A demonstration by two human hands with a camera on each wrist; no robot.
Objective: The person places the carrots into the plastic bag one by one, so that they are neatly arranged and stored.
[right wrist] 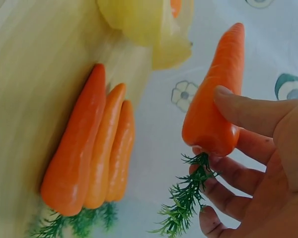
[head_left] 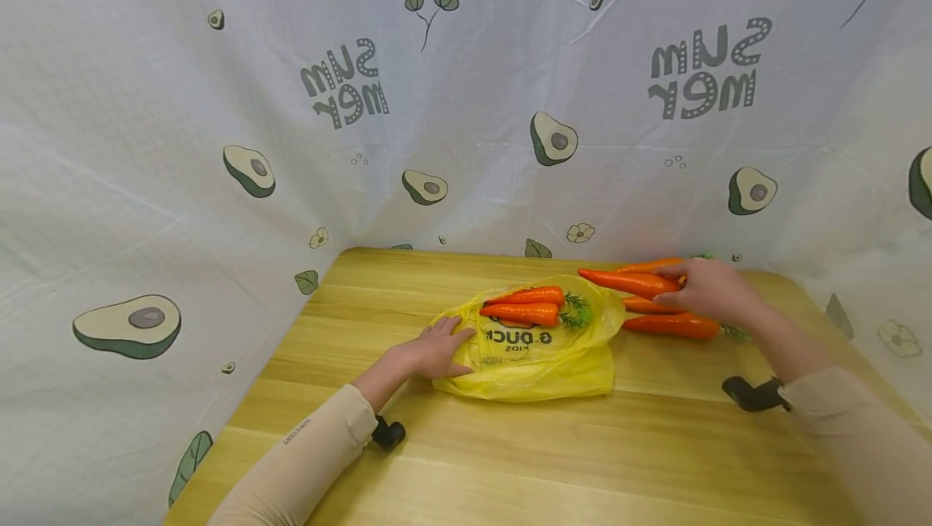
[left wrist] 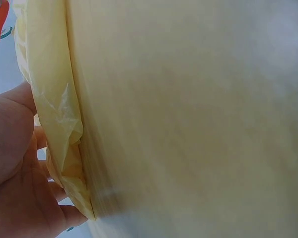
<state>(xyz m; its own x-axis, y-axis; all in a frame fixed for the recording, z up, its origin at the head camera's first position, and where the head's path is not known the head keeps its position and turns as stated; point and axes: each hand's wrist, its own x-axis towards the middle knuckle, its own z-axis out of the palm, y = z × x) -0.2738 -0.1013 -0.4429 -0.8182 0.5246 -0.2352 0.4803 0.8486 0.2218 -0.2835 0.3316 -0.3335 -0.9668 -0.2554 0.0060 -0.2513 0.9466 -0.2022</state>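
Observation:
My right hand [head_left: 717, 291] pinches an orange carrot [right wrist: 216, 94] between thumb and fingers, its green leafy top hanging below the palm in the right wrist view. The carrot is raised, its tip pointing left over the right edge of a yellow plastic bag [head_left: 539, 376]. Two carrots [head_left: 520, 314] lie side by side across the bag's printed face, leaves to the right. With fingers spread, my left hand [head_left: 438, 350] rests on the bag's left end. In the left wrist view, crumpled yellow plastic covers part of its fingers.
Three more carrots [right wrist: 69, 148] lie in a row on the wooden table [head_left: 466, 461], right of the bag and below the right hand. A white curtain [head_left: 480, 89] printed with avocados hangs behind the table. Black wrist mounts [head_left: 753, 393] stick out below both forearms.

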